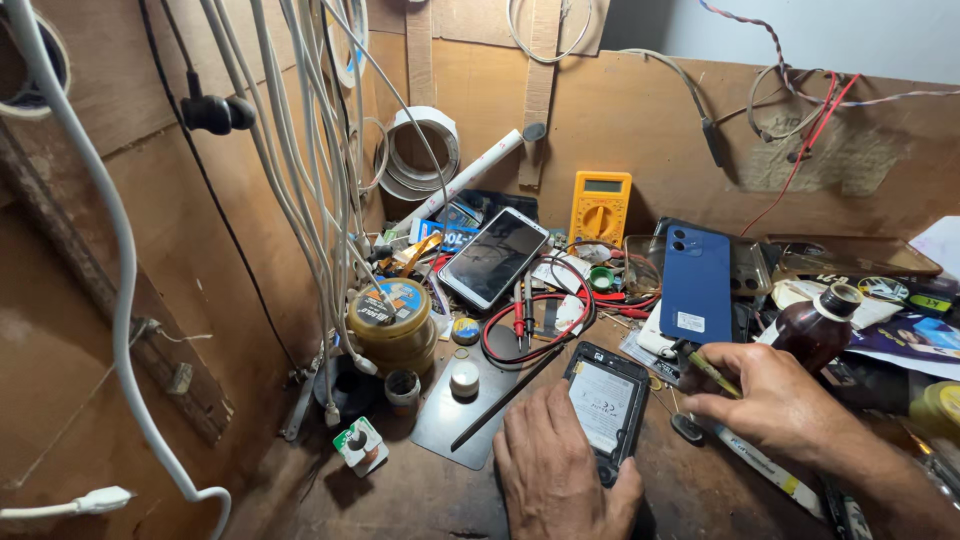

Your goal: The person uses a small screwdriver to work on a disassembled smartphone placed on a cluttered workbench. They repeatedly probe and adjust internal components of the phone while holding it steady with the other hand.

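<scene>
Cluttered bench point(400, 490), backless black phone point(607, 400)

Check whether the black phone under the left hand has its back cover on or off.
Off: the black phone lies opened, its grey battery exposed beside the left hand.

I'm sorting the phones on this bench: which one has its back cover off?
The opened phone under the left hand, its battery exposed. The blue phone lies back up with its cover on; the white-edged phone lies screen up.
</scene>
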